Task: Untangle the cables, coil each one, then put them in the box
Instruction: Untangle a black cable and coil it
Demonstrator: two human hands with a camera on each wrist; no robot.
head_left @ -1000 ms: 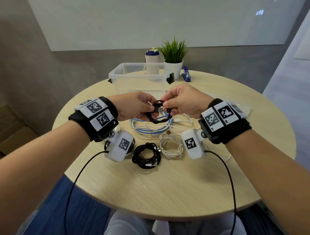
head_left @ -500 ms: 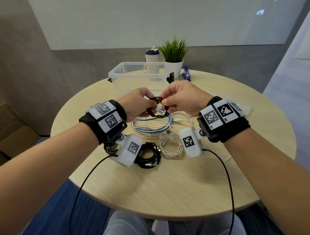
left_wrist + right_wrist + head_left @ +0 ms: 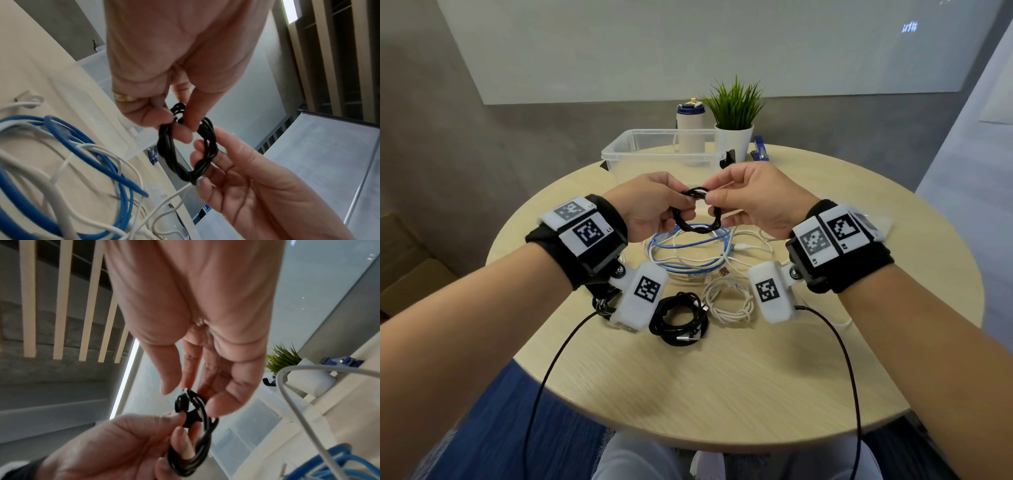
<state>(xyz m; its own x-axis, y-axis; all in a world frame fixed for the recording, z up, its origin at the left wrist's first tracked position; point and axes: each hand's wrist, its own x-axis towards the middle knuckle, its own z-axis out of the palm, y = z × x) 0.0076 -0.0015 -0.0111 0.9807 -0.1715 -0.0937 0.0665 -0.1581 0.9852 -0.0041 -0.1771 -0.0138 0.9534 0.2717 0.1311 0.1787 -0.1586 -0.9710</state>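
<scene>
Both the left hand and right hand pinch the black cable coil; light, springy, best gripped across its bundled loops.

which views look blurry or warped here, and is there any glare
Head view: sharp, with wide-angle bending of the round table edge. Right wrist view: motion-blurred around the black cable coil. Left wrist view: coil sharper, foreground blue cable soft. No strong glare in any view.

Right hand from above, fingertips pinching top of small black cable coil, left hand gripping coil from below, clear box behind, white cable, blue cable, potted plant at right
</scene>
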